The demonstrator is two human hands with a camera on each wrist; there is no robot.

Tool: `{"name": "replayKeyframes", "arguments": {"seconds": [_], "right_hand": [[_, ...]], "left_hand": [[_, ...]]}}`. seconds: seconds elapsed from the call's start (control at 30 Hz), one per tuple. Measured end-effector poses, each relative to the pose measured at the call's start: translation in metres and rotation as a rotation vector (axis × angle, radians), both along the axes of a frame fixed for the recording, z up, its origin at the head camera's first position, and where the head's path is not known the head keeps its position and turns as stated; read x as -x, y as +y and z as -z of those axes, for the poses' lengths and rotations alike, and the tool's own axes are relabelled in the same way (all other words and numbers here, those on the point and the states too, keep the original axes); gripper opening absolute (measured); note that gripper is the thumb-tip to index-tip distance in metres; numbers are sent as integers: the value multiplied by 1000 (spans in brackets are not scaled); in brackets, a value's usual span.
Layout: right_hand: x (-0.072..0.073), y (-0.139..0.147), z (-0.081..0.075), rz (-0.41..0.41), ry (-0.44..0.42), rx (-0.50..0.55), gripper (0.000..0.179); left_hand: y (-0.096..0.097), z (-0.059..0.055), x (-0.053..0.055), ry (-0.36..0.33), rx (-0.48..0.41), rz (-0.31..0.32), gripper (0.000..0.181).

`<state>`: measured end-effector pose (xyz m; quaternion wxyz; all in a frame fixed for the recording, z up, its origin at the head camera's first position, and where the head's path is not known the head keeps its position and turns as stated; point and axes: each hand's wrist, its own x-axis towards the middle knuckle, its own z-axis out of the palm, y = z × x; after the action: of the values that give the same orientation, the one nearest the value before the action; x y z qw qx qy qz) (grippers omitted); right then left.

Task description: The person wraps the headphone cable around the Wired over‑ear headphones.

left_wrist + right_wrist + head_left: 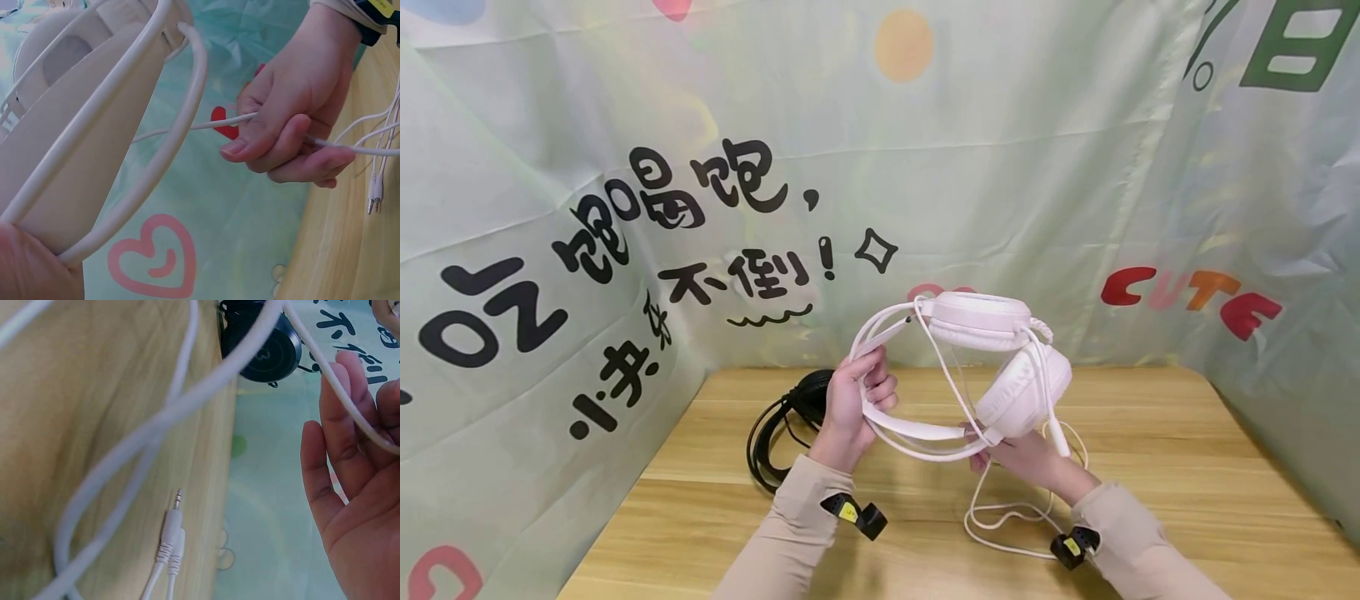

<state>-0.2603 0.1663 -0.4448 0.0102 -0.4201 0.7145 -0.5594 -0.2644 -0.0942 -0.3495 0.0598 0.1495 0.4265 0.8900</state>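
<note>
A white headset [976, 321] is held above the table, its headband to the left and both ear cups to the right. My left hand [859, 396] grips the headband. Beneath the lower ear cup, my right hand [1030, 460] holds the white cable [212, 124] between thumb and fingers, as the left wrist view shows. The thin microphone boom [1058, 433] hangs beside that cup. In the right wrist view the cable runs across the palm, and two jack plugs [170, 528] at its end dangle side by side.
A black headset [812, 398] with its cable lies on the wooden table [1187, 500], partly behind my left hand. Printed cloth [1000, 192] walls in the table at the back and sides. Loose loops of white cable [1011, 549] hang below my right hand.
</note>
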Motion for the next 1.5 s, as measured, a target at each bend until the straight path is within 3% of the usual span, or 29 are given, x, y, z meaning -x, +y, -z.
{"name": "replayKeyframes", "arguments": {"seconds": [0.2, 0.4, 0.6, 1.0, 1.5], "right_hand": [[-7, -5, -3, 142, 59, -176, 37], [-14, -11, -4, 196, 88, -192, 43], [-21, -13, -7, 237, 111, -212, 45], [-33, -12, -8, 278, 137, -224, 46], [-54, -4, -13, 268, 11, -231, 46]], "left_hand": [[1, -1, 3, -55, -36, -91, 19], [1, 0, 5, -86, -30, -173, 18], [1, 2, 7, -98, -34, -212, 18], [0, 6, 11, -120, -13, -282, 24], [-1, 12, 14, -148, 14, -338, 23]]}}
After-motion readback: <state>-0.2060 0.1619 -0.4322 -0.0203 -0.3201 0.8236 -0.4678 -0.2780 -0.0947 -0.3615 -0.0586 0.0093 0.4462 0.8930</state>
